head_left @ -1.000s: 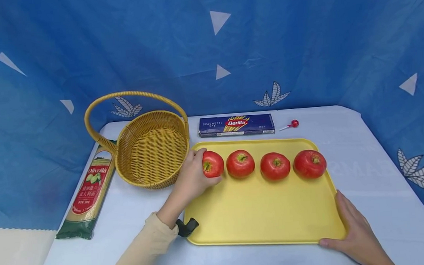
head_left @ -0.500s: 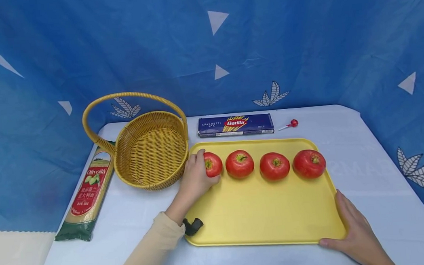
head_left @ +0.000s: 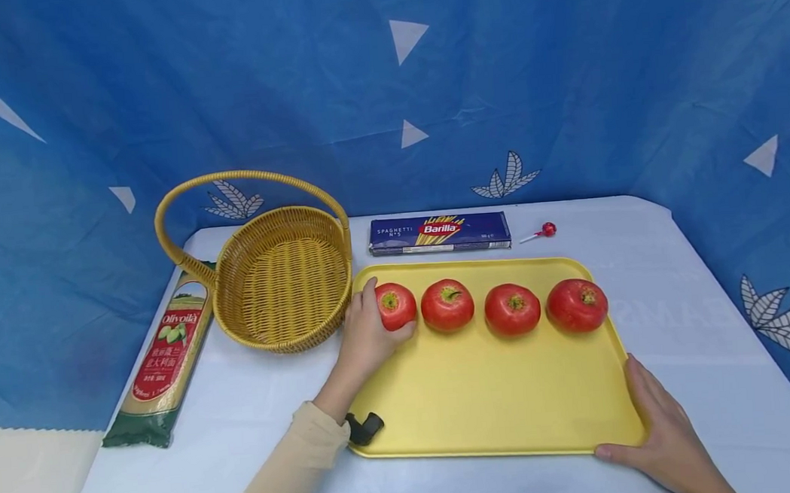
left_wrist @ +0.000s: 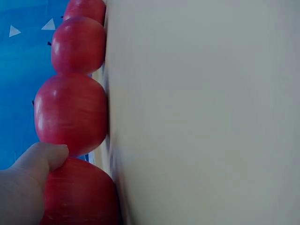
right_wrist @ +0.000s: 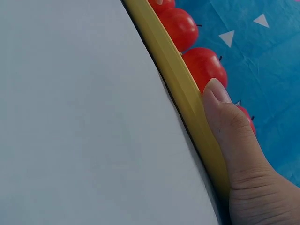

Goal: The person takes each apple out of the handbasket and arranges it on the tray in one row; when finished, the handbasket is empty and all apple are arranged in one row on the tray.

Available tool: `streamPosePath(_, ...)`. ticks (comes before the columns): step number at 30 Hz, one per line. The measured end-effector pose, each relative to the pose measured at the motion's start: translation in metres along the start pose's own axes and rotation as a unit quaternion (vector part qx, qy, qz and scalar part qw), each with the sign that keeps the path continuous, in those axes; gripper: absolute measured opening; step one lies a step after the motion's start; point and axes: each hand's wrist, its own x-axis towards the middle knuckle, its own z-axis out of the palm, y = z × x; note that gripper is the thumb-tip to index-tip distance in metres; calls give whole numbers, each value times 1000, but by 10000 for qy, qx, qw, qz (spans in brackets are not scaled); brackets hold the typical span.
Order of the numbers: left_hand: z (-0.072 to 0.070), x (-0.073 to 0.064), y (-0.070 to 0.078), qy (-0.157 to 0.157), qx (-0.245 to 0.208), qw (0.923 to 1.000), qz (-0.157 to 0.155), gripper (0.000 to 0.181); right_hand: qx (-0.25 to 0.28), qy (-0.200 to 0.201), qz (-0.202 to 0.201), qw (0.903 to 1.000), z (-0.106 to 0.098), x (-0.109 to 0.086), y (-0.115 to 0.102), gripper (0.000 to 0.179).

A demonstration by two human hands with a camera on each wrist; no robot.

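Note:
My left hand [head_left: 368, 335] holds the leftmost red apple [head_left: 396, 307] at the back left of the yellow tray [head_left: 486, 399]. Its thumb curls along the near side of that apple; the other fingers are mostly hidden on the far left side. In the left wrist view the thumb lies on the held apple [left_wrist: 82, 197], beside a neighbouring apple [left_wrist: 72, 115]. Three more apples, among them the rightmost apple [head_left: 577, 305], stand in a row to its right. My right hand [head_left: 671, 437] holds the tray's near right corner, with its thumb on the yellow rim [right_wrist: 180, 84].
A wicker basket [head_left: 237, 335] with a tall handle stands left of the tray. Beside it lies a bag of pasta [head_left: 164, 358]. Behind the tray are a blue spaghetti box [head_left: 439, 234] and a red lollipop [head_left: 547, 230]. A blue patterned cloth [head_left: 385, 89] hangs behind the table.
My left forearm and wrist have shifted slightly right, while that hand stays on the leftmost apple. The apple barely moves. My right hand keeps its place at the tray corner.

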Motion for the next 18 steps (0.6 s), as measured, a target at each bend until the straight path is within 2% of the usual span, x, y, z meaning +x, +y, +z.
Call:
streamPosePath(5,1,-4,-3,-10,-180,9998,-96,103,25,4,-25,10000,0,-1,0,137)
streamPosePath(12,-5,-15,-8,-117,-335,9994,-51,106,73,50,-55,9999,0,-1,-2,138)
streamPosePath(18,-18,-28,-9,-620,-227,9976,-190,109,90,26,-45,9999,1,-1,-2,139)
